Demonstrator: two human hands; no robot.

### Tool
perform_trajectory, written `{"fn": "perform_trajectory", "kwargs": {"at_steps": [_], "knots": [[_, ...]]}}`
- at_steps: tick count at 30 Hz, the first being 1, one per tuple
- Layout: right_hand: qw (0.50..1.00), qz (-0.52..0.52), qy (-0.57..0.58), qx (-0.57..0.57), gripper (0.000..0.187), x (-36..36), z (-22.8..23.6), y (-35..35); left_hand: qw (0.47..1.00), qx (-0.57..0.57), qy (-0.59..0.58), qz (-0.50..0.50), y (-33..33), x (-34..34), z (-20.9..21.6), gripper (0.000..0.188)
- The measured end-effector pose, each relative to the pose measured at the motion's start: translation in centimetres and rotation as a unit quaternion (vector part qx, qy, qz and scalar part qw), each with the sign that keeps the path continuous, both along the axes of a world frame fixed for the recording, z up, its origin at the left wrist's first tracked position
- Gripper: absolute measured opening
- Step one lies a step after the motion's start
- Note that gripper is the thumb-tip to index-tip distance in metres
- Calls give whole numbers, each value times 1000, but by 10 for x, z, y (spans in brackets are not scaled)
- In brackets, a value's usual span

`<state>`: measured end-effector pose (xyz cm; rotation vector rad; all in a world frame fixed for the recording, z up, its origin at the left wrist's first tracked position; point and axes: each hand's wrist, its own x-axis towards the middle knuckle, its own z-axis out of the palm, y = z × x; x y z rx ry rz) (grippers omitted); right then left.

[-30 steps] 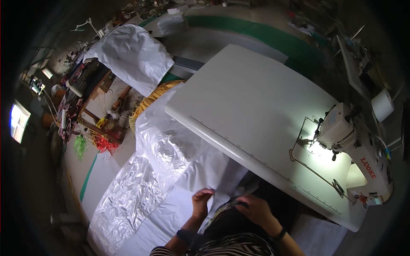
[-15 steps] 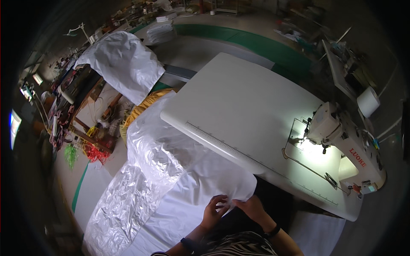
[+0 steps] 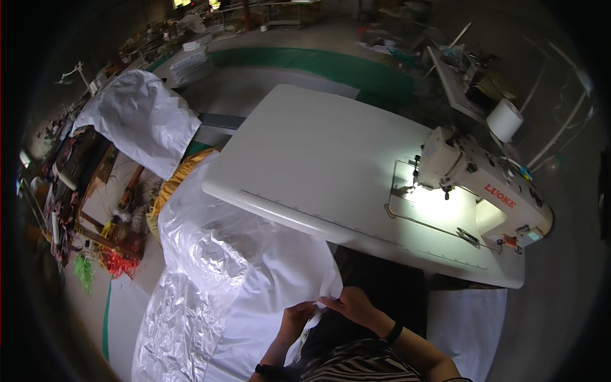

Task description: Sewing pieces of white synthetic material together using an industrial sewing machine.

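Note:
White fabric (image 3: 286, 261) with a shiny, crinkled part spreads across my lap and down to the left, below the table's front edge. At its right-hand edge, my left hand (image 3: 297, 320) pinches the cloth between thumb and fingers. Close beside it, my right hand (image 3: 352, 305) grips the same edge, the two hands nearly meeting. Up to the right stands a white sewing machine (image 3: 471, 169) on a pale sewing table (image 3: 305, 153); its lamp lights the needle area. Neither hand touches the machine.
Another piece of white sheeting (image 3: 143, 118) drapes over a stand at the far left. Colored strings (image 3: 118, 258) hang from a cluttered wooden rack nearby. A thread cone (image 3: 505, 120) stands behind the machine. More white cloth (image 3: 468, 325) lies under the table's right side.
The view has turned right, so the table and machine appear farther left. My left hand's fingers have closed on the cloth edge, and both hands have drawn together.

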<state>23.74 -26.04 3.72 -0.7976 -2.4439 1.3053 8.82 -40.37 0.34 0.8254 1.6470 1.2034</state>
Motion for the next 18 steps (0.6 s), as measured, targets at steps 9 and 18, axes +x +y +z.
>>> {"fn": "perform_trajectory", "kwargs": {"at_steps": [9,18], "knots": [[998,-55,25,16,34,8,4,-11,994,33,-106,6,-5,-12,-22,17],[994,-34,12,101,14,72,64,-12,873,261,-104,397,-79,-180,-15,33]]}}
